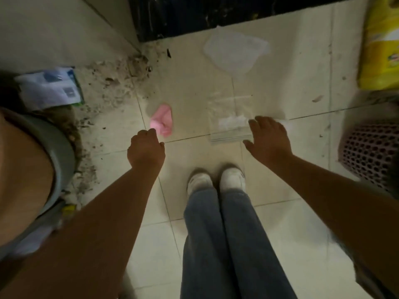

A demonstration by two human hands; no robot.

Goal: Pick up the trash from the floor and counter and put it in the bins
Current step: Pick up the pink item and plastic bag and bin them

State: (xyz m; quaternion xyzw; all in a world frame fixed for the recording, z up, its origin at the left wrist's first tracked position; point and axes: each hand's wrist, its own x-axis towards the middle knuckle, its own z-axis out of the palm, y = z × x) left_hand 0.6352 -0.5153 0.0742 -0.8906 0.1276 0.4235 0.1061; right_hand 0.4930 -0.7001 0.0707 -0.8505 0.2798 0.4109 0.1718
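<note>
Hands: left (146,147) curled empty, right (268,139) spread empty | floor: 1 pink scrap (163,121), 2 clear bags (231,121)

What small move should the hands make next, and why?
Probably lower the left hand onto the pink scrap and pinch it. The scrap lies on the floor just past its curled fingers, while the open right hand hovers by the clear bag.

Pale cream floor (280,223) tiles with thin dark grout lines, speckled brown-grey with dirt along the left. A pink scrap (162,123), a clear bag (230,117) with a white patch, a whitish translucent sheet (234,52). Yellow pack (381,46) far right, pink lattice basket (367,152), blue-and-white packet (50,87), black marbled plinth (216,11). Blue jeans (226,244), white shoes (216,180).
</note>
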